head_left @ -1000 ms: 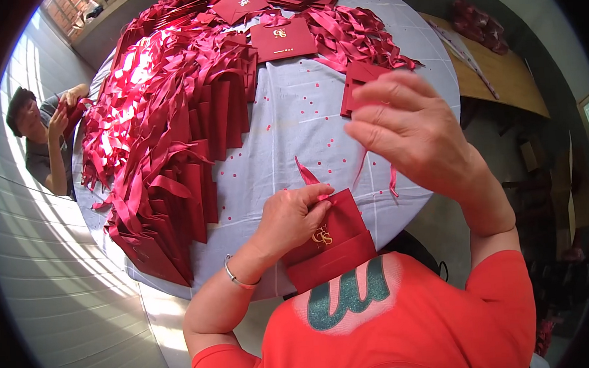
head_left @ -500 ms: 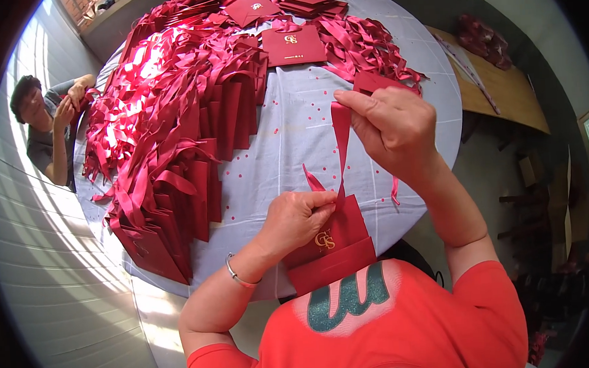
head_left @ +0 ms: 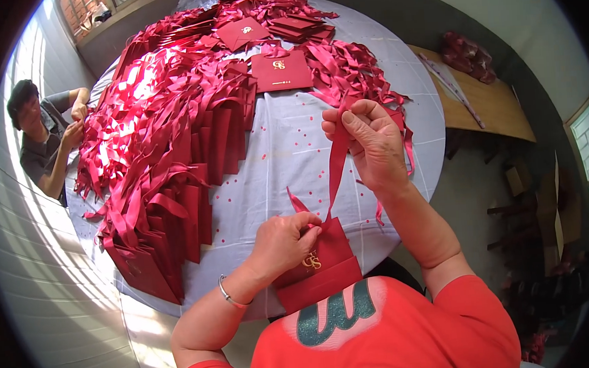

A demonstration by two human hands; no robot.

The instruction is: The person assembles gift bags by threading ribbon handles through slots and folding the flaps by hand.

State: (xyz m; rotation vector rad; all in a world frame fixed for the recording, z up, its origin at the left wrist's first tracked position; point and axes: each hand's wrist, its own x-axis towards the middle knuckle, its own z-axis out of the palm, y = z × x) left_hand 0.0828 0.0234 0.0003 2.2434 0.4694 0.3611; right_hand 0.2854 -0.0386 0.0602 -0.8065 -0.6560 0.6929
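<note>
A dark red paper gift bag with a gold emblem lies flat at the table's near edge, against my shirt. My left hand is closed at its top edge, thumb and forefinger pinching the base of a red ribbon. A short ribbon end sticks up beyond those fingers. Up and to the right, my right hand is raised over the table, thumb and fingers closed on the upper part of the ribbon, which runs taut down to the bag.
Ribboned red bags stand packed along the left of the round, cloth-covered table. More bags and ribbons lie at the back, and small red dots are scattered about. A co-worker sits at the left; a wooden table stands at the right.
My right hand has turned, with the ribbon now passing between thumb and fingers. My left hand keeps its pinch at the bag's top. The whole view has shifted slightly.
</note>
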